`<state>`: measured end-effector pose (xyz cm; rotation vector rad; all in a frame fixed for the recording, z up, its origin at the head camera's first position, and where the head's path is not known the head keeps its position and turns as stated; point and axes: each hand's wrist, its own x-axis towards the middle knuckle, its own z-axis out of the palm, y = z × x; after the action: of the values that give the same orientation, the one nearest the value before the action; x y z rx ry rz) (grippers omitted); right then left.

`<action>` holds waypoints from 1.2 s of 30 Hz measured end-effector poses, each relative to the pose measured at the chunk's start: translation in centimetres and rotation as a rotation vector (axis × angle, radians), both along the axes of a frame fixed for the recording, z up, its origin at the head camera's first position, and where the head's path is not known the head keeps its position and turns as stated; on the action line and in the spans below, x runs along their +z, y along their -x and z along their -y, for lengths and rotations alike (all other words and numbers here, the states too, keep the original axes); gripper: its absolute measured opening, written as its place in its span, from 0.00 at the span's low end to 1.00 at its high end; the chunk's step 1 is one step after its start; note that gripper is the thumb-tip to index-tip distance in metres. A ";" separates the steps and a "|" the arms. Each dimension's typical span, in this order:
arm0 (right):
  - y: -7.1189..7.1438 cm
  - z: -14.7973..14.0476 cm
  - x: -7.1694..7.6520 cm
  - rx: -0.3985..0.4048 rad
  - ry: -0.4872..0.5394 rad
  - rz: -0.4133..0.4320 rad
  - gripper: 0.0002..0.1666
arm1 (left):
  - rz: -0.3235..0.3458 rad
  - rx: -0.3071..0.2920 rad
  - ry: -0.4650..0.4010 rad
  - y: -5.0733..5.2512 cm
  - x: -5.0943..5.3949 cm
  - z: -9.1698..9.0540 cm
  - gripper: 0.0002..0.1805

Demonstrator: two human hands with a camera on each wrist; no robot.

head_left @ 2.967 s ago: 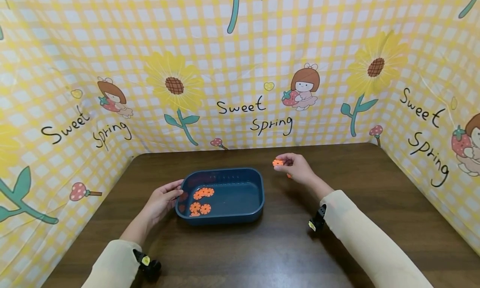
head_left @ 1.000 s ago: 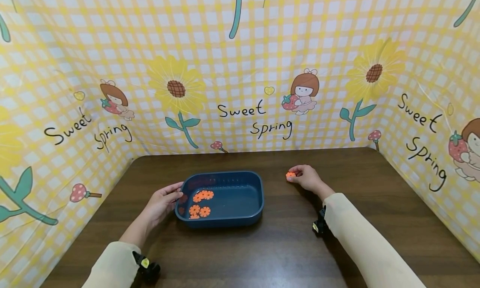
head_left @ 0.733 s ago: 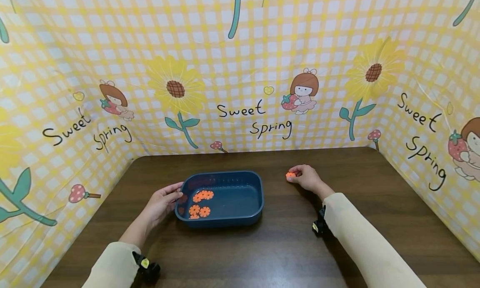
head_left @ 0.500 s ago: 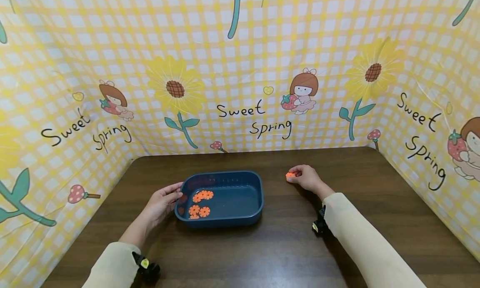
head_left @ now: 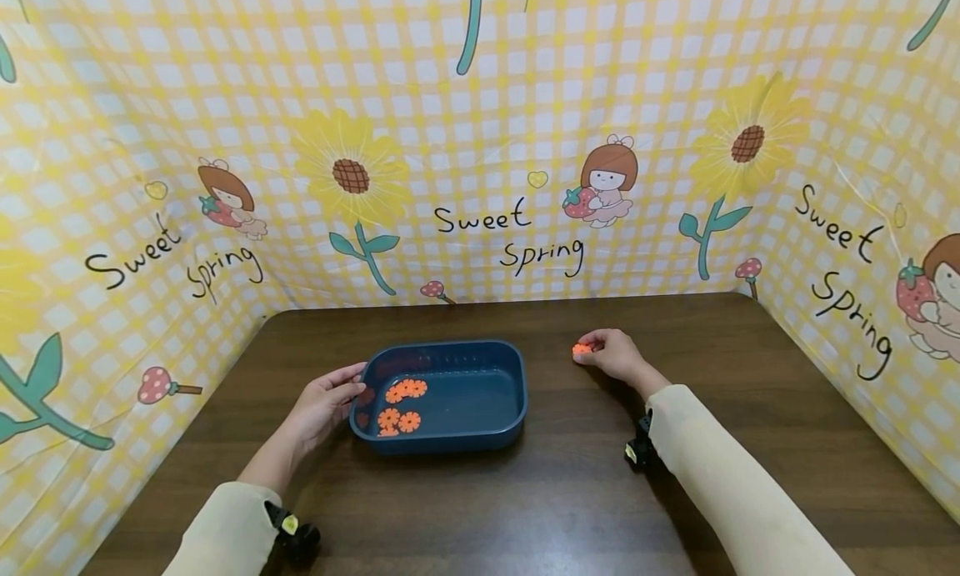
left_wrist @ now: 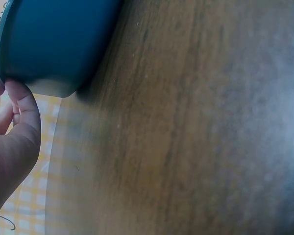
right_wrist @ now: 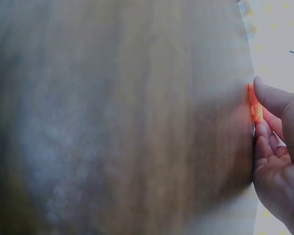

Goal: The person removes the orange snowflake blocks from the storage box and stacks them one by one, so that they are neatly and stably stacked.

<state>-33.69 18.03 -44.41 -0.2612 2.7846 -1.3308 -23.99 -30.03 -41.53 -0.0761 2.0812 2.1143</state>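
A dark blue rectangular plastic basin (head_left: 450, 444) stands on the wooden table. My left hand (head_left: 322, 405) pinches its left rim between thumb and fingers; the left wrist view shows the thumb against the basin wall (left_wrist: 59, 44). Inside, toward the left side, lie several orange flower-shaped plastic pieces (head_left: 409, 422). To the right of the basin, my right hand (head_left: 617, 358) is low over the table, pinching an orange flower-shaped piece (head_left: 581, 353). The right wrist view shows that piece (right_wrist: 255, 105) edge-on at the thumb; whether more than one is held I cannot tell.
The brown wooden table (head_left: 480, 518) is enclosed at the back and sides by a yellow checked cloth (head_left: 480, 126) printed with flowers and lettering. Black wrist cameras (head_left: 300, 541) are strapped at both cuffs.
Three seconds ago my right hand held an orange piece higher and farther left, with another orange spot below it. It has since come down to that spot and stayed. The left hand keeps its grip.
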 end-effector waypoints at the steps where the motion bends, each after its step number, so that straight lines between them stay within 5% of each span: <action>1: 0.0 0.0 0.0 0.001 0.002 0.001 0.21 | 0.001 -0.001 0.000 0.0 0.0 0.0 0.29; 23: 0.4 -0.3 0.0 -0.009 0.156 0.033 0.23 | 0.016 0.004 0.022 0.1 0.1 -0.1 0.28; 36: -0.3 2.1 2.5 -0.006 0.141 -0.026 0.24 | 0.008 -0.001 -0.009 0.0 0.1 0.0 0.30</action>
<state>-33.38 15.90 -41.87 -0.2771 2.7180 -1.5390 -23.97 -30.01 -41.41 -0.0821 2.0670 2.1196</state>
